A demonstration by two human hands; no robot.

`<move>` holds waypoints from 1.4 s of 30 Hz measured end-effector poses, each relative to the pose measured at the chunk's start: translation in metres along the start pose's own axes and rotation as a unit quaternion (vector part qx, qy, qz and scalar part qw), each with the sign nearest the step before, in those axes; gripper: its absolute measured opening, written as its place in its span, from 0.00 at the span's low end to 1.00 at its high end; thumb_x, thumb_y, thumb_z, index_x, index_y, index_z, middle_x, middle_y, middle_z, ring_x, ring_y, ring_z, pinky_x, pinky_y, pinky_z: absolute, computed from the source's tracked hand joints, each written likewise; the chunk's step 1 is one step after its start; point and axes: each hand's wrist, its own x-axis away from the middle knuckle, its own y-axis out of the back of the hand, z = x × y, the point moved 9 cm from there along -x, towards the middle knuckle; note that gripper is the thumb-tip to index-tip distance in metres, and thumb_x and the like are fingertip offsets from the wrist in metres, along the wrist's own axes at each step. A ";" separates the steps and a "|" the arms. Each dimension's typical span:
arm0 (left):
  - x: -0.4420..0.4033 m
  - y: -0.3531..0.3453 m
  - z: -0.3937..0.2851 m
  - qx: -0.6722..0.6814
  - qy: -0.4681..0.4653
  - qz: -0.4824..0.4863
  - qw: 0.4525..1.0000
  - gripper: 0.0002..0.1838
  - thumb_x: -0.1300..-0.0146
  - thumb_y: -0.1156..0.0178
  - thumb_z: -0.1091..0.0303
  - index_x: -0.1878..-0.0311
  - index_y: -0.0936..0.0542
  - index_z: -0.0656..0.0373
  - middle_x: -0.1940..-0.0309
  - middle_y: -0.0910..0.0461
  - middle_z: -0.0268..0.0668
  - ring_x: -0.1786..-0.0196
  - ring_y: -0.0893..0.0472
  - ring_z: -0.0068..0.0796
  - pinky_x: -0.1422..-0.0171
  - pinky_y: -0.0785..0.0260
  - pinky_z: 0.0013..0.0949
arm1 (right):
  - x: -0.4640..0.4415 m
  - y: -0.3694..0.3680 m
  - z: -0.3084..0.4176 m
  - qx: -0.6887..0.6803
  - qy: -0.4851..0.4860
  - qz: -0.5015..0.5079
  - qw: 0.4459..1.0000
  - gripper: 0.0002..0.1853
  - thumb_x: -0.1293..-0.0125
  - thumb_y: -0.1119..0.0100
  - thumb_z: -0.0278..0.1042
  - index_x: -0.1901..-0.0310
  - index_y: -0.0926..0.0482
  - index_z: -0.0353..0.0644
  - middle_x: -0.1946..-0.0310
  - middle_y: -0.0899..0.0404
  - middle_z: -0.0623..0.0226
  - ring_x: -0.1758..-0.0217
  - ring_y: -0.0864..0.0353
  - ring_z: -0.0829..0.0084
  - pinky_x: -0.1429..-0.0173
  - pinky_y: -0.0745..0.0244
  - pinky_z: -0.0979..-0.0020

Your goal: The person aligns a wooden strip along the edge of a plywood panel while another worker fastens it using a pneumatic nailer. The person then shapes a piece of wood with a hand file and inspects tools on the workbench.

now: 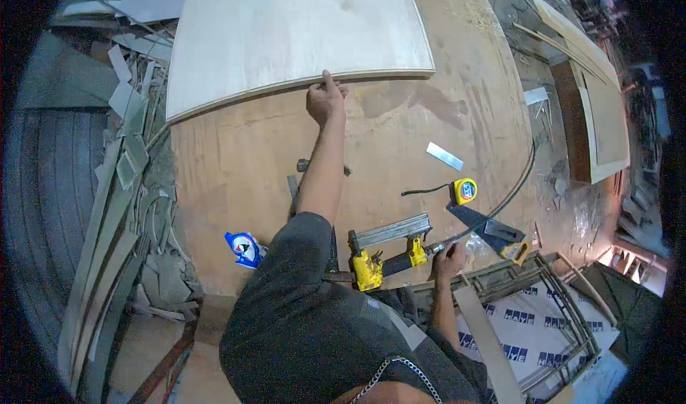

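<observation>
A large white panel [300, 32] lies on the wooden worktable [250, 161] at the far side. My left hand [326, 100] is at its near edge, one finger stretched over the edge and the others curled. A yellow and black nail gun [368, 268] with a hose [516, 190] lies near the table's front edge. Just right of the gun, beside the hose fitting, is my right hand [449, 260], its fingers bent; whether it holds anything is not clear. Under my left forearm a hammer [303, 165] is partly hidden.
On the table are a yellow tape measure [465, 190], a handsaw [493, 232], a small metallic strip [444, 156] and a blue packet [245, 250]. Scrap strips [107, 240] pile up at the left. A wooden box [589, 122] stands at the right, frames [564, 297] below it.
</observation>
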 end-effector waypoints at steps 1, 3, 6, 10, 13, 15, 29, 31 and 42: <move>-0.005 -0.004 0.003 0.025 -0.011 0.023 0.999 0.25 0.37 0.45 0.49 0.66 0.28 0.69 0.78 0.19 0.41 0.79 0.19 0.27 0.76 0.27 0.24 | 0.001 -0.001 -0.003 -0.001 0.001 -0.002 1.000 0.06 0.45 0.44 0.32 0.70 0.28 0.39 0.74 0.27 0.56 0.67 0.28 0.53 0.59 0.38 0.57; -0.005 -0.005 -0.001 0.024 -0.012 0.036 0.999 0.26 0.35 0.47 0.49 0.65 0.29 0.70 0.75 0.19 0.43 0.80 0.19 0.28 0.79 0.26 0.25 | 0.001 -0.002 -0.003 0.004 -0.009 0.012 1.000 0.07 0.44 0.44 0.33 0.70 0.27 0.38 0.72 0.26 0.55 0.65 0.27 0.53 0.58 0.38 0.56; -0.008 -0.003 0.001 0.007 0.016 0.019 1.000 0.26 0.34 0.49 0.49 0.70 0.27 0.69 0.76 0.19 0.41 0.80 0.19 0.28 0.80 0.26 0.25 | 0.002 -0.010 -0.006 0.009 -0.007 0.022 1.000 0.09 0.43 0.46 0.36 0.69 0.27 0.37 0.69 0.26 0.54 0.62 0.27 0.51 0.57 0.38 0.55; -0.003 0.004 -0.010 -0.002 0.058 0.006 0.998 0.28 0.33 0.52 0.48 0.71 0.23 0.69 0.80 0.20 0.39 0.80 0.19 0.27 0.77 0.24 0.26 | -0.001 0.008 0.004 0.018 0.017 -0.056 0.998 0.07 0.41 0.47 0.35 0.71 0.28 0.41 0.77 0.27 0.58 0.70 0.28 0.53 0.60 0.37 0.58; -0.003 0.007 -0.009 -0.009 0.073 -0.011 0.997 0.30 0.33 0.53 0.45 0.75 0.24 0.68 0.83 0.20 0.38 0.81 0.19 0.26 0.78 0.25 0.26 | -0.003 0.011 0.010 0.024 0.006 -0.029 0.999 0.07 0.41 0.47 0.35 0.70 0.27 0.40 0.76 0.26 0.56 0.69 0.27 0.52 0.60 0.37 0.57; -0.011 0.003 0.002 0.007 0.085 -0.008 0.996 0.32 0.33 0.56 0.43 0.77 0.24 0.67 0.84 0.21 0.38 0.81 0.19 0.26 0.79 0.26 0.26 | -0.001 0.007 0.006 0.036 -0.010 -0.005 0.999 0.08 0.41 0.46 0.35 0.69 0.27 0.40 0.75 0.26 0.55 0.69 0.27 0.51 0.60 0.37 0.57; 0.000 0.021 -0.017 -0.123 0.083 0.028 0.989 0.34 0.37 0.55 0.37 0.76 0.23 0.63 0.87 0.22 0.36 0.85 0.22 0.22 0.79 0.30 0.22 | -0.002 0.006 0.003 -0.023 -0.012 -0.021 0.999 0.08 0.42 0.47 0.35 0.72 0.28 0.40 0.76 0.26 0.57 0.72 0.28 0.52 0.59 0.38 0.56; -0.027 0.004 0.015 -0.093 0.083 0.043 0.991 0.32 0.44 0.45 0.35 0.78 0.22 0.62 0.87 0.22 0.37 0.85 0.23 0.21 0.81 0.32 0.21 | -0.002 0.009 0.003 -0.011 -0.006 -0.026 1.000 0.08 0.42 0.46 0.35 0.72 0.28 0.39 0.76 0.26 0.57 0.71 0.28 0.53 0.60 0.38 0.56; -0.006 0.012 -0.004 -0.016 0.097 0.024 0.995 0.25 0.50 0.31 0.49 0.81 0.26 0.63 0.85 0.23 0.37 0.82 0.24 0.23 0.79 0.27 0.26 | -0.003 0.012 0.012 0.001 0.015 -0.021 1.000 0.08 0.43 0.44 0.33 0.73 0.29 0.39 0.76 0.29 0.57 0.69 0.29 0.55 0.63 0.38 0.57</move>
